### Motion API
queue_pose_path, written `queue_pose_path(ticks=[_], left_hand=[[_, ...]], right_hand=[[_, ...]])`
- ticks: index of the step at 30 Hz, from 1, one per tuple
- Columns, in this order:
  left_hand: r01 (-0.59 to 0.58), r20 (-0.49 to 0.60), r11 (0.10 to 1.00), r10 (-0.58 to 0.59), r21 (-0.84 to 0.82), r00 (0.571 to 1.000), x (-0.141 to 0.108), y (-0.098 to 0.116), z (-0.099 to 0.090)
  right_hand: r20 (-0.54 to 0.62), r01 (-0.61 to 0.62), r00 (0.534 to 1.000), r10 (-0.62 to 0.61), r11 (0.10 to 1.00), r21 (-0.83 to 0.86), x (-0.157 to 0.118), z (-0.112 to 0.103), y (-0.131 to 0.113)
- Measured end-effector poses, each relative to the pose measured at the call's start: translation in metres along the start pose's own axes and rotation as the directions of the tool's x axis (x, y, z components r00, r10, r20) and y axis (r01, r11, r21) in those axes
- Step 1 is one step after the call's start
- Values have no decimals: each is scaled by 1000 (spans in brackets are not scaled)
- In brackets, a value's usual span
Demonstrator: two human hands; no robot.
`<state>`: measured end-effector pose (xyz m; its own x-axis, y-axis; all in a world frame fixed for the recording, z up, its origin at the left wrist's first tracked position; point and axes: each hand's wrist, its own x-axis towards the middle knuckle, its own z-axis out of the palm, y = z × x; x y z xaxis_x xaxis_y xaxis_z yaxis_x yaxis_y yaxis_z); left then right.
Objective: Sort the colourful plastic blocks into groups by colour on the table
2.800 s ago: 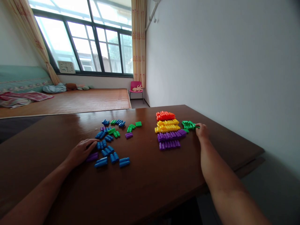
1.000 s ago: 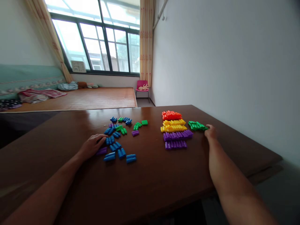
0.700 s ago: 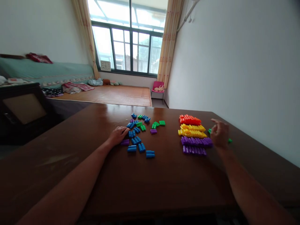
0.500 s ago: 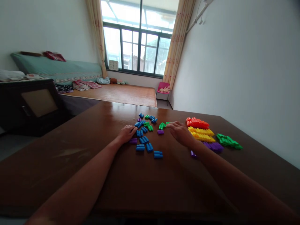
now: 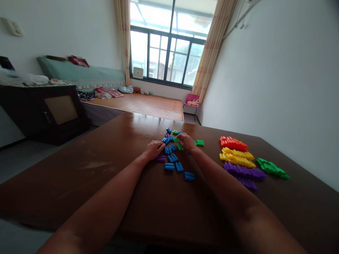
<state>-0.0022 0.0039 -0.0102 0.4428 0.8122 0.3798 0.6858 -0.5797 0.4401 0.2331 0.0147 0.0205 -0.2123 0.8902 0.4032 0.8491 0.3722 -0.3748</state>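
Loose blue blocks point(image 5: 172, 158), green blocks point(image 5: 200, 143) and a purple block point(image 5: 161, 158) lie scattered mid-table. My left hand point(image 5: 154, 149) rests at the left edge of this group, beside the blue blocks, its fingers too small to read clearly. Over the green blocks at the group's centre is my right hand point(image 5: 186, 141), its fingertips bent down at a green piece point(image 5: 176, 140); whether it grips that piece is unclear. To the right stand rows of red blocks point(image 5: 233, 144), yellow blocks point(image 5: 237, 157), purple blocks point(image 5: 245, 172) and green blocks point(image 5: 272, 168).
The brown table point(image 5: 87, 176) fills the foreground. Behind it are a bed point(image 5: 148, 106) with a mat, a pink chair point(image 5: 191, 100) holding a soft toy, and a window. A dark cabinet point(image 5: 34, 109) stands at the left.
My right hand has moved left, from the right side of the loose blocks onto the green ones in the middle. The view has shifted left. My left hand stays by the blue blocks.
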Motion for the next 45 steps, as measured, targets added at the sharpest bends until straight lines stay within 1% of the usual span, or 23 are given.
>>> queue_pose_path(ticks=[3,5,7,9,10,11,12,15,16,18,20,21,22,23,24,28,29,32,37,40,43,44,45], left_hand=[[-14,4,1000,14,-15,1000,1,-3,0],[-26,11,999,26,-24,1000,2,-4,-1],[-13,17,1000,13,-28,1000,4,-6,-3],[1,24,999,0,-32,1000,6,-7,-4],[6,30,1000,-5,-31,1000,7,-7,-5],[11,36,999,-10,-30,999,8,-8,-6],[17,39,999,-16,-29,999,9,-7,-7],[40,45,999,-38,-30,998,10,-7,-10],[46,47,999,-44,-30,998,10,-7,-10],[51,53,998,-49,-31,997,11,-8,-12],[51,59,998,-49,-31,997,11,-10,-13],[50,64,998,-48,-31,997,11,-11,-13],[49,69,998,-47,-32,997,12,-13,-13],[49,73,998,-47,-32,996,12,-14,-13],[49,76,998,-46,-33,996,12,-15,-13],[53,62,998,-50,-43,997,12,-18,-12],[55,59,997,-53,-45,997,12,-18,-13],[71,60,997,-68,-43,996,11,-15,-15],[122,86,992,-119,-26,989,11,-7,-19],[151,108,988,-146,-30,983,11,-5,-20],[142,110,989,-137,-42,985,12,-6,-20],[134,104,990,-128,-46,986,12,-6,-20],[125,98,991,-119,-48,988,12,-6,-19]], right_hand=[[-121,-7,992,25,989,149,-17,-32,9],[-192,-35,978,81,973,228,-34,-62,26],[-278,-80,948,155,962,262,-56,-95,55],[-396,-148,883,250,951,270,-84,-131,93],[-463,-193,832,305,942,275,-101,-148,116],[-531,-245,767,361,929,277,-120,-165,139],[-597,-306,687,414,910,279,-141,-181,162],[-764,-535,406,502,808,246,-211,-215,228],[-798,-610,316,513,754,243,-235,-222,247],[-825,-710,159,542,643,286,-275,-229,278],[-820,-749,35,571,558,357,-302,-230,300],[-811,-756,-10,586,526,389,-309,-229,307],[-799,-763,-38,600,498,411,-313,-229,313],[-788,-774,-49,614,475,419,-313,-228,316],[-779,-786,-41,626,461,412,-311,-227,319],[-782,-819,70,619,484,309,-296,-232,329],[-787,-825,89,611,488,285,-294,-234,332],[-777,-856,98,622,451,253,-293,-240,347],[-667,-927,157,728,342,155,-295,-239,366],[-642,-943,181,746,318,104,-289,-238,364],[-625,-954,179,760,290,79,-286,-239,357],[-615,-954,179,768,288,82,-287,-241,355],[-615,-947,195,764,310,86,-288,-242,353]])
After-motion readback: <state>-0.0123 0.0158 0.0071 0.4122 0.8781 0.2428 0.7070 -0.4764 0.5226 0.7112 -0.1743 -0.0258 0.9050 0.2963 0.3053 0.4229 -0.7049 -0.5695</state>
